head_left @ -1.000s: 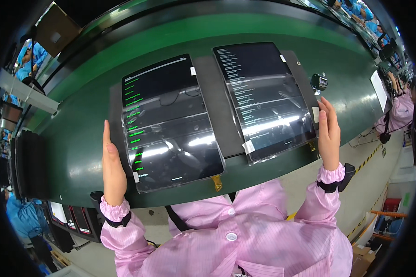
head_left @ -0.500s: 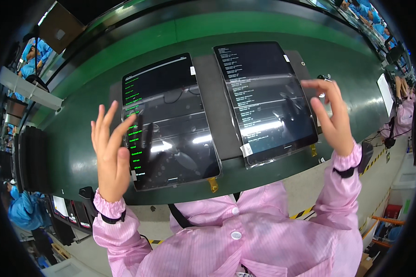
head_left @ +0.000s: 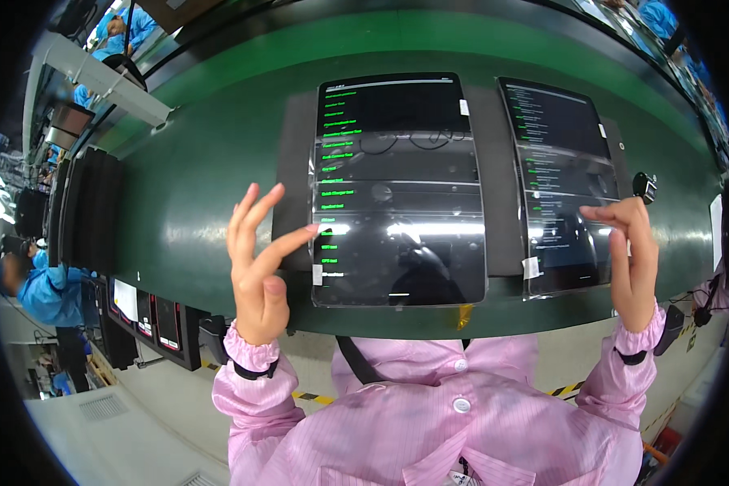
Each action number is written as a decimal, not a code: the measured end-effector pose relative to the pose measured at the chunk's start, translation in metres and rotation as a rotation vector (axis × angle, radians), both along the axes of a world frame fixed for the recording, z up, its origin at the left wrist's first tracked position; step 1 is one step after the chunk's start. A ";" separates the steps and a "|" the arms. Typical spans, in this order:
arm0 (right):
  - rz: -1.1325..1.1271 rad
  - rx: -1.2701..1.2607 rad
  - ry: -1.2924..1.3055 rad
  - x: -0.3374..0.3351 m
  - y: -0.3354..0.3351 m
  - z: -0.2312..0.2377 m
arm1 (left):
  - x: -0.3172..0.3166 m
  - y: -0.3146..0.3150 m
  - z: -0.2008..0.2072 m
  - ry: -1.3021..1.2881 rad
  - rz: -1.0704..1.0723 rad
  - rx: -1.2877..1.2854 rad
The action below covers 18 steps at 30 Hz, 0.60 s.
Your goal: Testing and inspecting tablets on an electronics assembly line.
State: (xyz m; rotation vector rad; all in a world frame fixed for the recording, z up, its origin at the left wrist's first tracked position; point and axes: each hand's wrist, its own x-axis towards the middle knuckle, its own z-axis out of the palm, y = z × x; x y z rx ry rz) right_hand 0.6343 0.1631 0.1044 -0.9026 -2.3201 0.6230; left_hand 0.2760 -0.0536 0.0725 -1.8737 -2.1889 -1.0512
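"What lies where?"
"The left tablet and the right tablet lie side by side on the green counter, both partly over a gray mat. Each screen is lit with lines of text."
"Anything gripped?"
"Nothing. The left hand is unclenched, index fingertip at the left tablet's edge; the right hand, loosely bent, reaches over the right tablet. Whether either touches, I can't tell."

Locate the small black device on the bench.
In the head view, the small black device sits on the green bench at right, beside the right-hand tablet and beyond the right hand.
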 end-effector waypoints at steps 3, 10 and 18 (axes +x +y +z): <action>0.249 -0.093 0.064 -0.017 -0.013 -0.004 | 0.003 -0.003 0.001 -0.018 -0.013 -0.004; 0.306 -0.086 0.042 -0.021 -0.019 -0.012 | 0.010 -0.008 0.000 -0.054 -0.099 0.008; 0.152 0.018 0.104 0.006 -0.019 -0.017 | 0.011 -0.010 -0.012 -0.157 0.010 0.198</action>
